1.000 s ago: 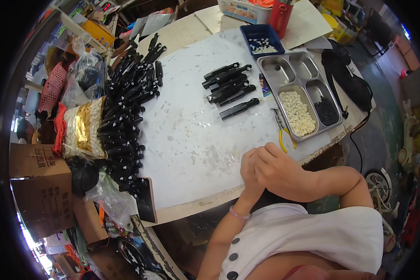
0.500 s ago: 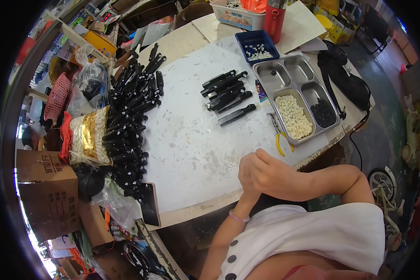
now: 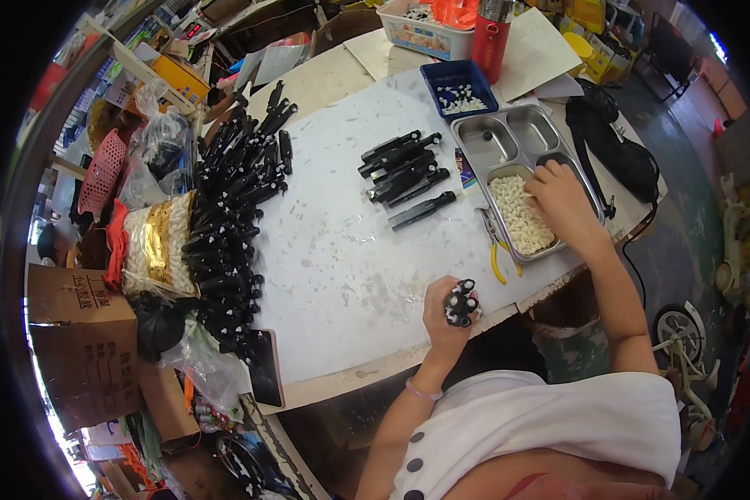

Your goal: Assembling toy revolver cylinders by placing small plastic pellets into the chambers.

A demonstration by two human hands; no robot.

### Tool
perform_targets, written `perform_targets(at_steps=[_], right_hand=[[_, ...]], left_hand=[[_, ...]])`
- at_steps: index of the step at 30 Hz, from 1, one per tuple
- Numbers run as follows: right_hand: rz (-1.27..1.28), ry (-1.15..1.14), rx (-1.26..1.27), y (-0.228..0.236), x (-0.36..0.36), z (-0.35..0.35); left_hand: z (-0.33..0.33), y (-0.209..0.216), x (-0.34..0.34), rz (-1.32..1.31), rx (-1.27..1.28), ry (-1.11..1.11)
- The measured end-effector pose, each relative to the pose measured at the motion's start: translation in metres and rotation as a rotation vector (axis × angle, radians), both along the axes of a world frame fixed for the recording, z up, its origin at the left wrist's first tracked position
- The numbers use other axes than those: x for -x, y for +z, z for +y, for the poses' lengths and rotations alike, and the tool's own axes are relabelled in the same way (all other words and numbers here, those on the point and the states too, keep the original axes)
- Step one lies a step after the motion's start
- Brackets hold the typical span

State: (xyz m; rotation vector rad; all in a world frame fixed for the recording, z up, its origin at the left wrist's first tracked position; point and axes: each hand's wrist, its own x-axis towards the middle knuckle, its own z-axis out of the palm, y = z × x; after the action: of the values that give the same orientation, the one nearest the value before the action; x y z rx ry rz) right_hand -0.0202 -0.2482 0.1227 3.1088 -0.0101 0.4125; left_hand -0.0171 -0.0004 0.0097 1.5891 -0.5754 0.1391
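Observation:
My left hand (image 3: 443, 312) is wrapped round a bundle of black stick-like parts (image 3: 462, 303), held at the table's near edge with their ends, some white-tipped, facing up. Over the steel compartment tray (image 3: 508, 156) on the right, my right hand (image 3: 568, 206) has its fingers bent down at the border between the small white pieces (image 3: 518, 218) and the compartment beside them. What its fingertips pinch, if anything, is too small to make out. The hand covers that neighbouring compartment. Several black stick-like parts (image 3: 404, 171) lie loosely together mid-table.
Yellow-handled pliers (image 3: 497, 252) lie left of the tray. Behind it stand a blue bin (image 3: 457, 86) and a red bottle (image 3: 491, 46). A large pile of black parts (image 3: 229, 217) lines the table's left side, with a phone (image 3: 266, 367) at its near end.
My right hand has left my left hand and moved up and right to the tray. The bundle in my left hand, hidden before, now shows.

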Motion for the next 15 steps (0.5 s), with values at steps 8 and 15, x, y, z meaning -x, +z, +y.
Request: perform_targets(at_steps=[8,15], right_hand=[[-0.041,0.002,-0.105,-0.051,0.002,-0.016],[-0.053,-0.122,-0.274,-0.041,0.002,0.000]], left_hand=[[-0.001,0.000,-0.003,-0.026,-0.027,0.048],[-0.001,0.000,-0.002,-0.024,-0.008,0.004]])
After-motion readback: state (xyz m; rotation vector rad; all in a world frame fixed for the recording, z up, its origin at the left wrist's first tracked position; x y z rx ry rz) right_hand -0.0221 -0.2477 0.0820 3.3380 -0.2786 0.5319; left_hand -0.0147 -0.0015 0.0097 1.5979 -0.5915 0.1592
